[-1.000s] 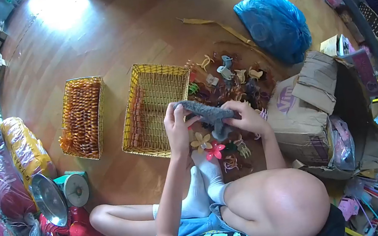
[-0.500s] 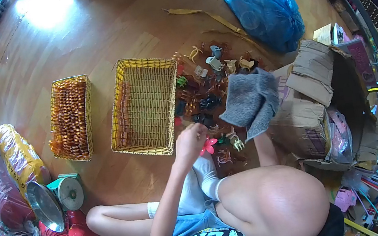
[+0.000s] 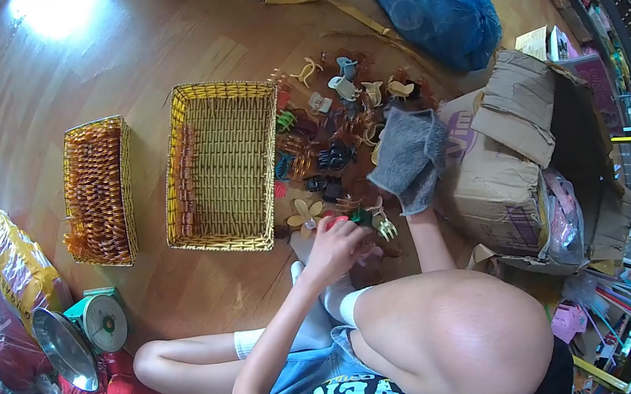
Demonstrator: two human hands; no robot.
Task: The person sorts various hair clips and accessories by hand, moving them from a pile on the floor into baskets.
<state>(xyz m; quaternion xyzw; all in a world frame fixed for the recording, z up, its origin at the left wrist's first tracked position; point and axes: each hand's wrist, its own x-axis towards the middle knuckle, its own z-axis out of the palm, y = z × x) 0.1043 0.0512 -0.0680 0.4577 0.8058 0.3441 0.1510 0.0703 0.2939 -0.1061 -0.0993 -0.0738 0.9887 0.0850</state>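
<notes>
My left hand (image 3: 337, 245) is low over the near edge of a pile of hair clips, its fingers curled together among a red clip (image 3: 333, 221), a green one (image 3: 360, 216) and a pinkish one. What it grips is hidden. A yellow flower clip (image 3: 304, 213) lies just left of it. My right forearm reaches up to a fuzzy grey cloth (image 3: 410, 153), which covers my right hand, so its fingers do not show. Black clips (image 3: 334, 155), a white clip (image 3: 342, 89) and several brown ones lie beyond, on the floor.
A wicker basket (image 3: 274, 154) with amber pieces along its left side stands left of the clips. Farther left is a smaller basket (image 3: 128, 193) full of amber pieces. A blue bag (image 3: 434, 9), an open cardboard box (image 3: 486, 178) and a green scale (image 3: 105, 322) stand around.
My left hand has moved right and down onto the clips, uncovering the yellow flower clip. The grey cloth has shifted and folded in. The whole view has shifted slightly.
</notes>
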